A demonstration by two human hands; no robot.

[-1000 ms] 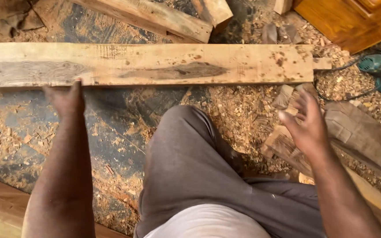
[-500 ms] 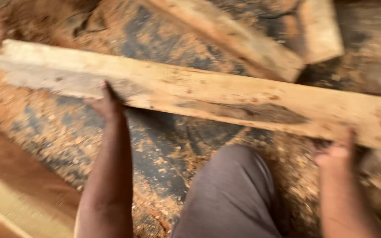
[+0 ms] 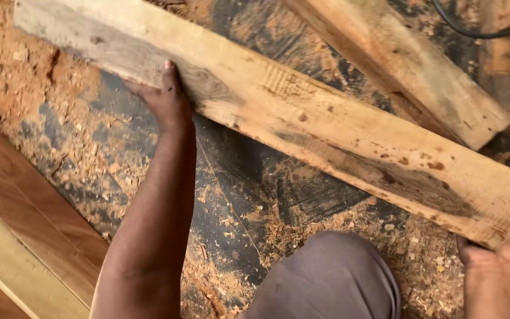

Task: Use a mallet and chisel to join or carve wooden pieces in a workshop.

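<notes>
I am looking down past my knee in grey cloth. My right hand is gripping the near edge of the long pale plank at its right end, fingers curled under it. My left hand is clamping the same plank's near edge toward its left end, thumb lying on top. The plank is running slantwise over the dark floor, strewn with sawdust. Beyond it, a second rough board is lying, and a black cable is crossing the far corner.
</notes>
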